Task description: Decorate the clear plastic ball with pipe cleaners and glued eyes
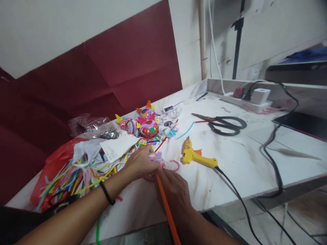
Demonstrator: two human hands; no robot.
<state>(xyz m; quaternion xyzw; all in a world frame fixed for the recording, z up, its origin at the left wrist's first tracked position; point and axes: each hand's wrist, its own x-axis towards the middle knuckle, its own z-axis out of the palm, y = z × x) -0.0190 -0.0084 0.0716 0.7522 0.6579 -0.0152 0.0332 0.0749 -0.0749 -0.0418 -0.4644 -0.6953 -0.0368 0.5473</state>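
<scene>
Over the front of the table, my left hand [143, 162] is closed on a small lilac and pink pipe-cleaner piece [156, 156], largely covered by the fingers. A pink pipe-cleaner loop [175, 165] curls out on its right side. My right hand [176, 190] meets the left one there, fingers curled around a long, thin orange stick [167, 207] that slants down toward me. Its exact kind I cannot make out, and its tip is lost between the hands. Just right of them lies a yellow hot glue gun [200, 159] on its side.
Colourful pipe-cleaner animal figures [149, 127] stand behind my hands. Left are a red plastic bag [57, 160] with many loose pipe cleaners and a white paper [119, 148]. Black-handled scissors [224, 125], a power strip [246, 102] and a black cable [273, 160] lie to the right.
</scene>
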